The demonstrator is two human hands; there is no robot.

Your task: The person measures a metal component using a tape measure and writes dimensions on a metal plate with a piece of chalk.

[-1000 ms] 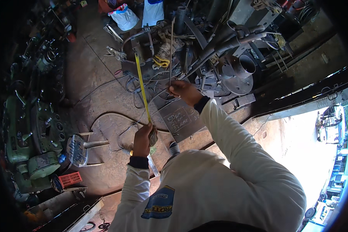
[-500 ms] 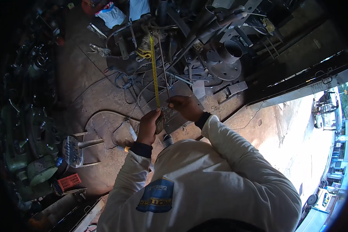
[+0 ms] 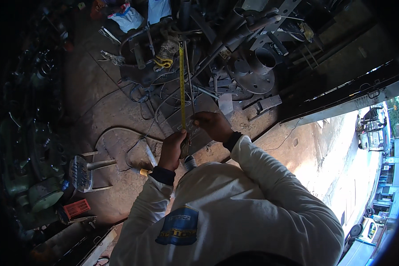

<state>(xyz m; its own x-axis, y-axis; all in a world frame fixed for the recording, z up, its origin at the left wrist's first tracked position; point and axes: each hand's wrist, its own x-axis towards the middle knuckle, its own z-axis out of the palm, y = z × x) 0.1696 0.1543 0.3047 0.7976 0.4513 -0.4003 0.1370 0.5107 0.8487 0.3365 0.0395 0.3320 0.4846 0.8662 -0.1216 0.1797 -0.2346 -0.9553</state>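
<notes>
- My left hand (image 3: 172, 148) is closed around the case end of a yellow tape measure (image 3: 181, 84).
- My right hand (image 3: 213, 125) rests fingers-down on a grey metal plate (image 3: 202, 106) lying on the floor, just beside the tape.
- Tape blade runs straight away from me across the plate.
- Beyond it: a round steel flange (image 3: 254, 75) among scrap pipes.
</notes>
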